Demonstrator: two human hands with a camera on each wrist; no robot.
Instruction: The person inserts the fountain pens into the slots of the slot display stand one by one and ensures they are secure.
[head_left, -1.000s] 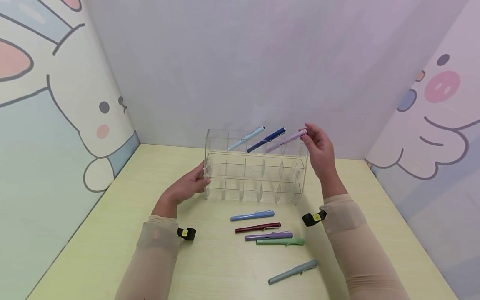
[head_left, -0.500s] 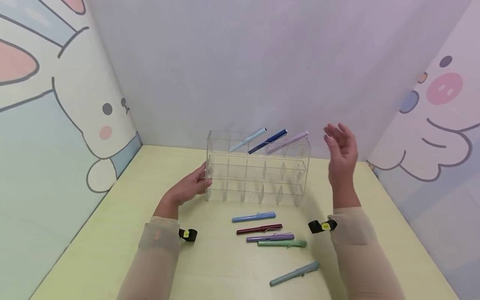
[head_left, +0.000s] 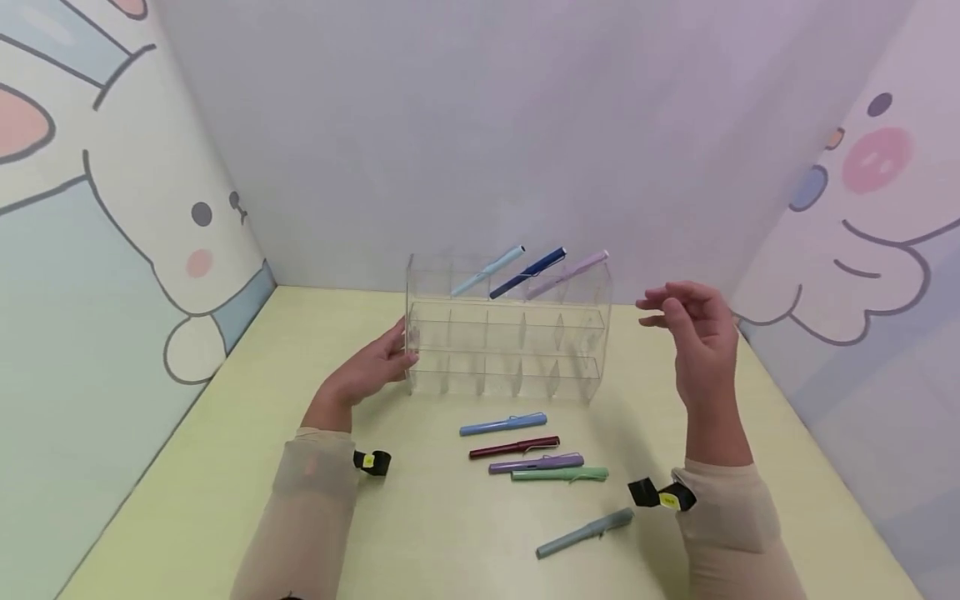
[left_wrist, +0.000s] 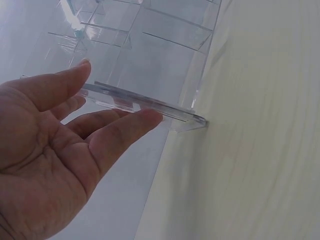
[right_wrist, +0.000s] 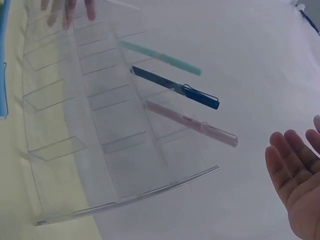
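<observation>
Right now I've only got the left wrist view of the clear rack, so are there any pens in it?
Observer: Yes, three lean in the top row of the clear rack: a light blue pen, a dark blue pen and a lilac pen.
Operator: Is the right hand touching it?
Observer: No, it's beyond the rack's right end, apart from it.
Operator: Any pens left on the table?
Observer: Five: blue, dark red, purple, green and grey.
</observation>
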